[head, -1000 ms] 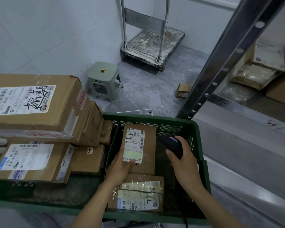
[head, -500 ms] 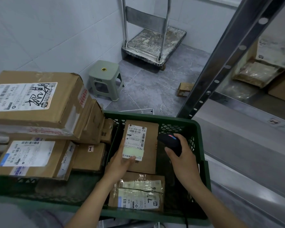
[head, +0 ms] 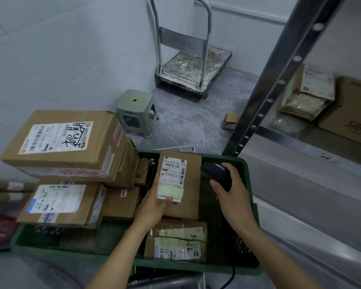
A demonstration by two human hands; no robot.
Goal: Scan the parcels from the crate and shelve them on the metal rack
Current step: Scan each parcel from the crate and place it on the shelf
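Inside the green crate (head: 61, 250), toward its far right corner, the left hand (head: 154, 207) grips a brown parcel (head: 188, 205) by its lower left edge, thumb pressed on the white label, label face up. The right hand (head: 231, 197) is closed around a black scanner (head: 216, 174), just beside the parcel's right edge. A second labelled parcel (head: 175, 240) lies flat against the crate's near edge, below the gripped one. Stacked cartons (head: 61, 142) fill the crate's left side. The metal rack (head: 279, 80) stands along the crate's right edge, with several boxes (head: 308, 94) on its shelf.
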